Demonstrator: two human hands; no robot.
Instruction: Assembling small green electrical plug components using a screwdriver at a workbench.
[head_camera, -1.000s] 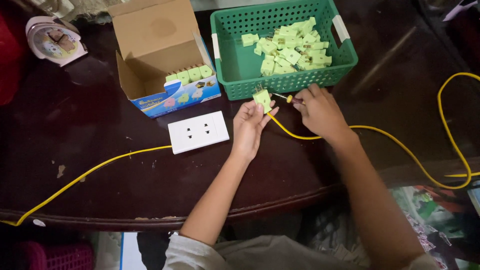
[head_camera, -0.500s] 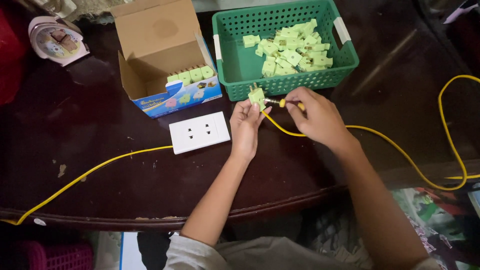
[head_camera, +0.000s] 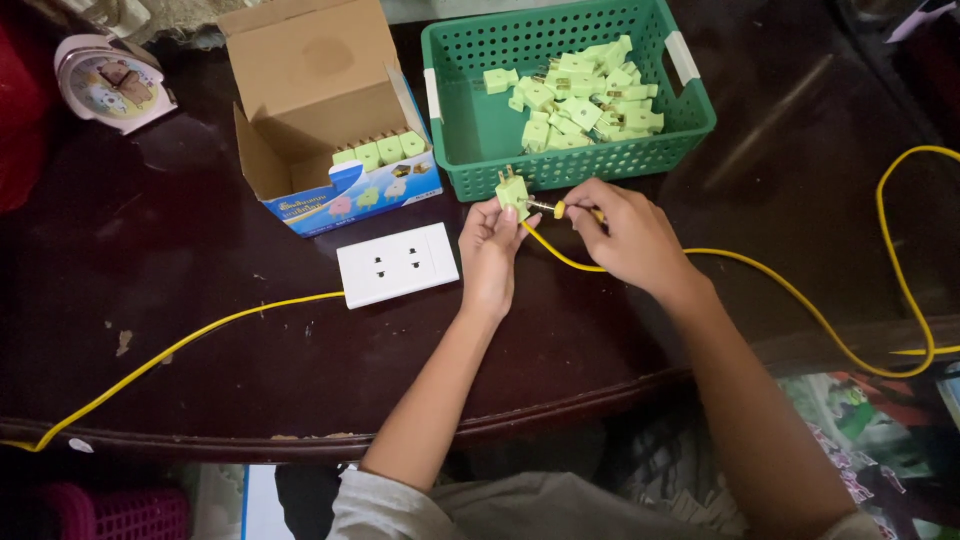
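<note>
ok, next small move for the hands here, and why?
Probably seat the yellow-handled tool in the right hand squarely into the green plug pinched by the left hand: its tip already meets the plug's side, just in front of the green basket.

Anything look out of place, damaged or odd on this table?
Nothing serious. The left hand holds a green plug adapter; the right hand holds a yellow-handled tool against it. Small pale flecks lie on the dark table, and its front edge looks worn. The alarm clock lies face up.
</note>
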